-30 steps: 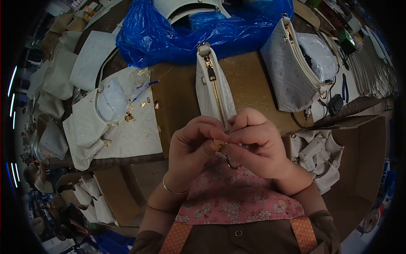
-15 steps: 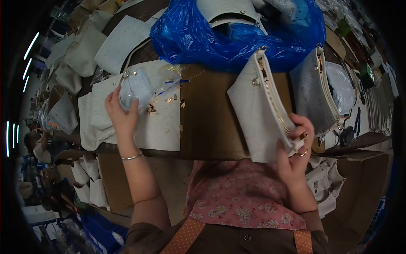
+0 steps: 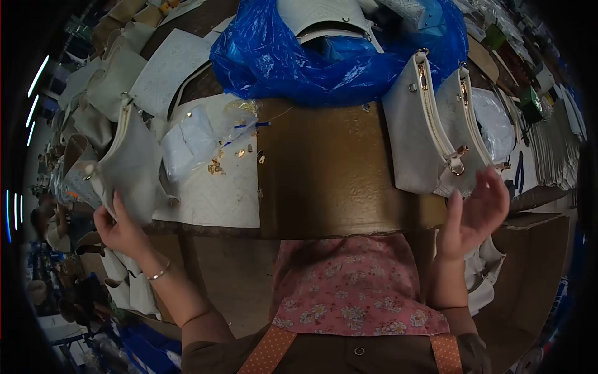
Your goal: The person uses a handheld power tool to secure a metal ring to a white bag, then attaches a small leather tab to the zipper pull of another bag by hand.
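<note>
My left hand grips the lower edge of a white handbag, which stands tilted at the left, slightly blurred, its zipper side facing left. Another white handbag stands at the right of the brown board, against a third bag. My right hand is just below these two bags, fingers apart, holding nothing. Between the hands, small gold metal pieces and a clear plastic bag lie on a white sheet.
A blue plastic bag holding white items lies at the back. White bag pieces are piled at the back left. Pliers lie at the right. Cardboard boxes stand below the table edge.
The bag my right hand held now stands farther right, released, and that hand has opened. My left hand has moved left and down from the plastic bag and now holds a white handbag.
</note>
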